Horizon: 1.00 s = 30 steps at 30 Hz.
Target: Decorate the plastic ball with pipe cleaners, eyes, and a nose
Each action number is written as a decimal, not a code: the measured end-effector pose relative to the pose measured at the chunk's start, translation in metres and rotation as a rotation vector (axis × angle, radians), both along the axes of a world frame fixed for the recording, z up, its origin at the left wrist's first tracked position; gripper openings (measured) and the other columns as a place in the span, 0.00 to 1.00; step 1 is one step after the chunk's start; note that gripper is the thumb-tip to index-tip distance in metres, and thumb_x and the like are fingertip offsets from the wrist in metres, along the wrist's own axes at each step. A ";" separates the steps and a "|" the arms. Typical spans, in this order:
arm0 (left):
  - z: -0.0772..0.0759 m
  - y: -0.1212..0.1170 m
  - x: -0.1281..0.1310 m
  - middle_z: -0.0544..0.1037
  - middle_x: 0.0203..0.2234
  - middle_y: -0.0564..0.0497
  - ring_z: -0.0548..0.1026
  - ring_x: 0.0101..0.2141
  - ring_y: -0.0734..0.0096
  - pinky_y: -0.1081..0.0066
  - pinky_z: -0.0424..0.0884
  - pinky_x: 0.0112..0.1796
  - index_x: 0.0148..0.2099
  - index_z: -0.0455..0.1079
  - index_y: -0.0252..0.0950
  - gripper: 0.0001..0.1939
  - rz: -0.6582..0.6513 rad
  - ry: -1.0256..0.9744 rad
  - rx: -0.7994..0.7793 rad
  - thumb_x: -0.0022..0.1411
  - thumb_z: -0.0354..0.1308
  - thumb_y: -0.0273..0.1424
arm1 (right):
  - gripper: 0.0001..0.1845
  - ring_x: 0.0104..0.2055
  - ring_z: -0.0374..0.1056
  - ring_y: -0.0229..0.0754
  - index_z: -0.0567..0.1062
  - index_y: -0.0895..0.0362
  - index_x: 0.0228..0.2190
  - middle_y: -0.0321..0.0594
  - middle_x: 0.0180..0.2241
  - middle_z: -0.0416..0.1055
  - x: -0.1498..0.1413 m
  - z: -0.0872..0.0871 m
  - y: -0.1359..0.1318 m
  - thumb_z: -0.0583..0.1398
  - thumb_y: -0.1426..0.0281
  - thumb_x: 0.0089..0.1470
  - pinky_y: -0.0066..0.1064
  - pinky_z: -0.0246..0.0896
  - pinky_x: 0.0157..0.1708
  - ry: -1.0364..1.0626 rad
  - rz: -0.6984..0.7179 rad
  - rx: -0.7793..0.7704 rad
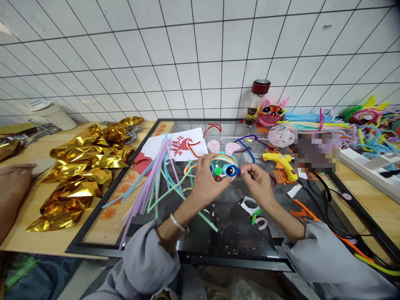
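Note:
A craft animal face [222,158] with pink ears, coloured pipe-cleaner stripes, a green nose and a blue-rimmed eye is held up over the dark glass tabletop. My left hand [206,177] grips it from the left, thumb under the lower edge and fingers along the side, covering part of it. At the outer corner of the eye, my right hand [254,177] pinches the end of a blue pipe cleaner [236,171]. A yellow hot glue gun [283,162] lies just beyond my right hand. Cut white and green scraps [254,208] lie below it.
Lilac, blue and green pipe cleaners [153,179] spread on the left over printed paper [193,139]. Gold foil pieces [90,166] lie farther left, near another person's arm [14,191]. A glass bottle [255,104], a finished face [270,114] and a power strip [371,171] stand right. Black cables trail there.

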State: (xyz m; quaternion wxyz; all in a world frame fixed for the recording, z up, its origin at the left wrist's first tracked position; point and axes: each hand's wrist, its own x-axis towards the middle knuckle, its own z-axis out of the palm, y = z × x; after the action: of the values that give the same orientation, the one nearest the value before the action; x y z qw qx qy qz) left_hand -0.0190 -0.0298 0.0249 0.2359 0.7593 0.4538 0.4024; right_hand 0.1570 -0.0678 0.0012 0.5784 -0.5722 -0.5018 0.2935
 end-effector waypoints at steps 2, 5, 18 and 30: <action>-0.001 0.000 0.000 0.68 0.53 0.42 0.68 0.57 0.54 0.53 0.66 0.58 0.57 0.58 0.38 0.33 -0.001 -0.005 0.004 0.51 0.67 0.31 | 0.10 0.31 0.70 0.42 0.73 0.54 0.25 0.39 0.27 0.75 0.000 0.000 0.000 0.63 0.61 0.50 0.34 0.66 0.35 -0.003 0.003 0.005; -0.001 0.001 0.000 0.68 0.53 0.42 0.68 0.57 0.54 0.53 0.66 0.58 0.57 0.59 0.38 0.33 0.003 -0.011 0.000 0.51 0.67 0.31 | 0.10 0.31 0.70 0.42 0.73 0.54 0.25 0.39 0.27 0.75 0.000 0.001 0.000 0.63 0.61 0.49 0.34 0.65 0.35 0.004 0.003 -0.003; 0.000 0.000 0.001 0.68 0.53 0.43 0.68 0.57 0.53 0.53 0.65 0.58 0.56 0.58 0.39 0.33 0.001 -0.022 -0.012 0.49 0.67 0.29 | 0.12 0.28 0.68 0.41 0.72 0.54 0.25 0.36 0.25 0.72 -0.001 0.003 0.000 0.61 0.59 0.51 0.34 0.63 0.33 -0.024 0.001 -0.029; -0.003 -0.001 -0.001 0.69 0.53 0.44 0.68 0.56 0.54 0.52 0.67 0.56 0.58 0.58 0.41 0.34 -0.009 -0.011 0.041 0.51 0.68 0.31 | 0.10 0.30 0.67 0.41 0.72 0.54 0.25 0.37 0.26 0.71 -0.001 0.003 -0.001 0.61 0.61 0.52 0.33 0.63 0.34 -0.054 0.030 0.007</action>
State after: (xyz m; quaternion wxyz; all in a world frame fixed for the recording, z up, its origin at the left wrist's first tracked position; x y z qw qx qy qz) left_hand -0.0201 -0.0308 0.0222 0.2244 0.7639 0.4407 0.4146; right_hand 0.1559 -0.0693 0.0044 0.5623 -0.5702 -0.5268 0.2850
